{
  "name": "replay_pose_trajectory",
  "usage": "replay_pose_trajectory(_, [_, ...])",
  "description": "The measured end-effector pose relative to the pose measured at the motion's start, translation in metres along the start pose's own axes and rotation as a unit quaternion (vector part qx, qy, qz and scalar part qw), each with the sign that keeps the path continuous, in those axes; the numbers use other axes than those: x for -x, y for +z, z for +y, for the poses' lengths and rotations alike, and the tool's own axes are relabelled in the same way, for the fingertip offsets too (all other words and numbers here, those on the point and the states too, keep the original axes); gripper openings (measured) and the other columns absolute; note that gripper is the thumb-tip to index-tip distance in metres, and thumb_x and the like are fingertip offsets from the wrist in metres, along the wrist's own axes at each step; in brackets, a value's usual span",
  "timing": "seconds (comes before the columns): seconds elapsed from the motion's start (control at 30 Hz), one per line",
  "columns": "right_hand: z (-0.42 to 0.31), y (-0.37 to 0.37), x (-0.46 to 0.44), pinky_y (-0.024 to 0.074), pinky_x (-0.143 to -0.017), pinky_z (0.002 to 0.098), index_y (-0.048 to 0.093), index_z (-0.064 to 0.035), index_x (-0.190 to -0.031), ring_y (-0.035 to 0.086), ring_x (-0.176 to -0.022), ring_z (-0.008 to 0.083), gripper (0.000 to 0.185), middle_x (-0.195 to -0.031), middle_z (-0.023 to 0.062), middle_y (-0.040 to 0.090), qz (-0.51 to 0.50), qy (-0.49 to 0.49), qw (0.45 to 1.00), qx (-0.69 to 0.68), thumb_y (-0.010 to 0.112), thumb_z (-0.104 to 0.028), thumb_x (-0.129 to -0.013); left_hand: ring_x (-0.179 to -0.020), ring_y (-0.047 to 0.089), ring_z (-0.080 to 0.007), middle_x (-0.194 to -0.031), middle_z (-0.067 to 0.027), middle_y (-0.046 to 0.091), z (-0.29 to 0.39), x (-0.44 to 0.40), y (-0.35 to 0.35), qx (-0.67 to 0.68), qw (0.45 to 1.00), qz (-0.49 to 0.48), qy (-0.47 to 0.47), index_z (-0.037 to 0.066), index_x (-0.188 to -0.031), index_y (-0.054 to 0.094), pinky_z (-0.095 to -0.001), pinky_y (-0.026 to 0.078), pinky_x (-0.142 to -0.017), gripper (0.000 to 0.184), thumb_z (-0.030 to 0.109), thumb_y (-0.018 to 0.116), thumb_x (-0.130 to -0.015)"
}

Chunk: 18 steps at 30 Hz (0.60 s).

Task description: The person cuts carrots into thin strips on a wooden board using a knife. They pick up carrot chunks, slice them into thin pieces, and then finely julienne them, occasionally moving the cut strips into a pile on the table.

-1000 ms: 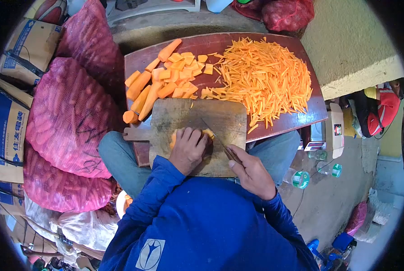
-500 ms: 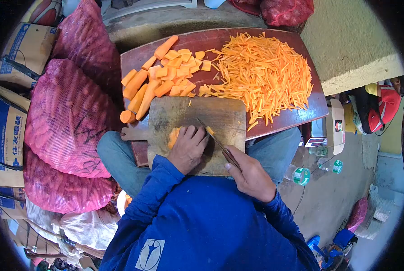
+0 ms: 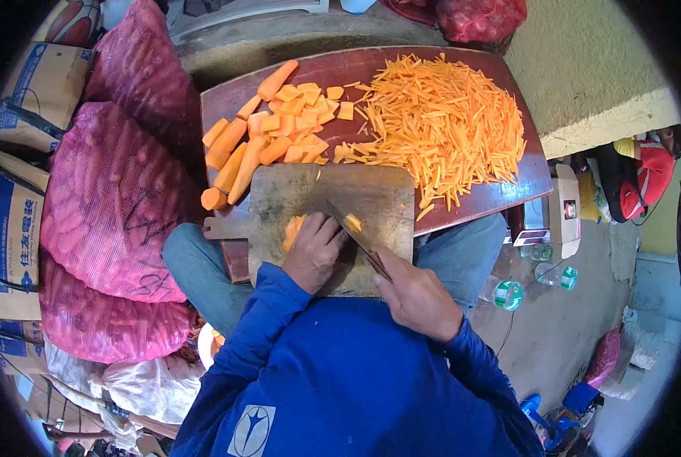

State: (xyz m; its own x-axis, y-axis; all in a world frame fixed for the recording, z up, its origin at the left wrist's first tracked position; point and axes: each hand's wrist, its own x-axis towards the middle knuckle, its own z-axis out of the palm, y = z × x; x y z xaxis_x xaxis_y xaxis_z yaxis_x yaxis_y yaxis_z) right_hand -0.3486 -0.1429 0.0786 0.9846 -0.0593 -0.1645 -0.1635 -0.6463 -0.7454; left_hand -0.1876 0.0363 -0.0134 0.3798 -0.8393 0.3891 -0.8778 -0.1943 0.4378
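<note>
My left hand (image 3: 315,251) is closed over carrot slices (image 3: 292,231) on the wooden cutting board (image 3: 287,186), its fingers curled and partly hiding them. In my right hand (image 3: 418,295) is a knife (image 3: 359,240), gripped by the handle, its blade slanting up and left beside my left fingertips. A few cut carrot pieces (image 3: 352,222) lie against the far side of the blade. Beyond the board, carrot chunks (image 3: 298,114) and whole peeled carrots (image 3: 228,145) lie at the left, and a big heap of carrot sticks (image 3: 447,122) at the right.
The board rests on the near edge of a dark red table (image 3: 340,65), over my knees. Pink mesh sacks (image 3: 115,202) of carrots are stacked at left, beside cardboard boxes (image 3: 9,228). Plastic bottles (image 3: 504,293) and an open carton (image 3: 565,213) are at right. A low concrete ledge (image 3: 584,91) stands behind.
The knife and my right hand have shifted slightly left and down. My left hand keeps its place on the carrot slices, and the piles look the same.
</note>
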Motion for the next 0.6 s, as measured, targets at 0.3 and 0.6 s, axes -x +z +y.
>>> replay_pose_trajectory(0.3, [-0.002,0.002,-0.002,0.0572,-0.08,0.0609,0.048,0.0001,-0.141,0.071,-0.093,0.0545,0.041,-0.105,0.0329,0.071,0.005,-0.001,1.0,0.003,0.062,-0.017,-0.106,-0.103,0.056,-0.0366,-0.107,-0.0156,0.061,-0.001,0.006,0.001,-0.013,1.0,-0.006,-0.021,-0.004,-0.118,0.073,-0.0488,0.048,-0.094,0.038,0.011,0.067,-0.083])
replay_pose_trajectory(0.6, [-0.005,0.002,-0.006,0.057,-0.08,0.0605,0.049,0.0001,-0.136,0.07,-0.097,0.0541,0.036,-0.104,0.0332,0.071,0.008,-0.004,1.0,0.002,0.062,-0.015,-0.106,-0.105,0.059,-0.0363,-0.108,-0.0158,0.063,-0.005,0.011,0.007,-0.031,0.999,0.029,0.0,-0.004,-0.118,0.073,-0.0514,0.044,-0.101,0.038,0.009,0.066,-0.083])
